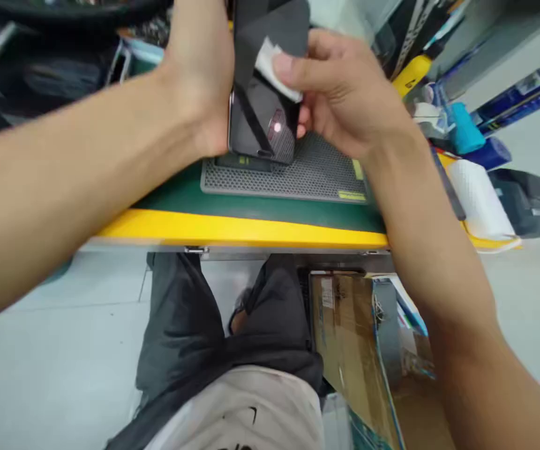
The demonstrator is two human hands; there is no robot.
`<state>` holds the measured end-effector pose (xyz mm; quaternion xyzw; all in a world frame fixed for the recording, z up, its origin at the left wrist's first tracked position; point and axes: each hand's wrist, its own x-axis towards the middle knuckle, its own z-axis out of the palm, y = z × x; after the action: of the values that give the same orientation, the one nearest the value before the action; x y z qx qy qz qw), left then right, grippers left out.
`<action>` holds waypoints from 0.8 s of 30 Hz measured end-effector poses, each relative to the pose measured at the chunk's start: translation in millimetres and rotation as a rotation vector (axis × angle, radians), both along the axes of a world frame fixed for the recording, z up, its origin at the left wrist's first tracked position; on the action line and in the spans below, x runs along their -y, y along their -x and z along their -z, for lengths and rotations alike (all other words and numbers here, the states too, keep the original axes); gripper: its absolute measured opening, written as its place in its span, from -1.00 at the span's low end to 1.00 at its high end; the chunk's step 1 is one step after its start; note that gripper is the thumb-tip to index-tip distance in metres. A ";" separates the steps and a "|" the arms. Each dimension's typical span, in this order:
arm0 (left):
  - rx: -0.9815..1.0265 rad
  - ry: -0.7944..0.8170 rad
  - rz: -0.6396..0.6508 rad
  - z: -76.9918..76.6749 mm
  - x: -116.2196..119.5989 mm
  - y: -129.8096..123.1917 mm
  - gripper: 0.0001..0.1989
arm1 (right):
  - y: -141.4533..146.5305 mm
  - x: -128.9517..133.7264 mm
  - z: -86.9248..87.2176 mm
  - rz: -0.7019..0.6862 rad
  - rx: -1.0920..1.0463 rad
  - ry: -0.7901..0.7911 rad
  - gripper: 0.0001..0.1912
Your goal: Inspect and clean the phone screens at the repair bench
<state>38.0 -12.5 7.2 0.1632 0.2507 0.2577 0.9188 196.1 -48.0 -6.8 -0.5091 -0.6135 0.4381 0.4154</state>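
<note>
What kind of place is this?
Probably a phone repair bench: the left hand holds a dark phone, the right a white wipe on it, above a grey textured mat.

The person is wearing a pale beige or off-white top [251, 406] that is showing a small dark curved mark on the front and, lower down, some dark lettering that is running out of view. Dark grey, loose-looking trousers [180, 331] are covering the legs and creasing in soft folds. Both forearms are showing bare, with neither sleeves nor gloves covering them.
</note>
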 end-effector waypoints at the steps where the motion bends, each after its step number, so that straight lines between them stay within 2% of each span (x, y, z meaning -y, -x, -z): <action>1: 0.020 -0.058 -0.012 1.2 -0.7 0.9 -0.27 | -0.9 -1.0 0.0 0.000 0.011 -0.009 -0.84; 3: 0.025 -0.210 -0.007 4.5 -3.7 1.5 -0.13 | -2.5 -2.5 -0.1 -0.009 0.021 -0.024 -0.85; 5: -0.017 -0.285 0.044 8.1 -8.2 0.8 -0.05 | -3.0 -2.7 -0.5 -0.015 0.021 -0.036 -0.84; 8: 0.028 -0.441 0.098 10.8 -14.0 -0.9 -0.12 | -0.4 -0.7 -1.8 0.027 -0.006 -0.012 -0.83; 10: 0.092 -0.509 0.103 10.5 -15.4 -1.2 -0.15 | 2.9 1.6 -2.9 0.067 -0.032 0.016 -0.75; 12: 0.093 -0.482 0.093 9.6 -14.9 -0.8 -0.19 | 6.1 3.8 -3.9 0.122 -0.044 0.034 -0.63; 16: 0.004 -0.413 0.098 9.5 -13.9 -0.1 -0.23 | 9.5 7.1 -6.2 0.146 -0.089 0.063 -0.51; 24: -0.003 -0.361 0.182 11.1 -16.1 0.9 -0.26 | 10.4 9.7 -7.7 0.190 -0.130 0.093 -0.50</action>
<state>37.1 3.6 -3.9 0.3477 0.1860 0.2143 0.8936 185.7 -57.6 1.0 -0.5542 -0.5133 0.4568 0.4697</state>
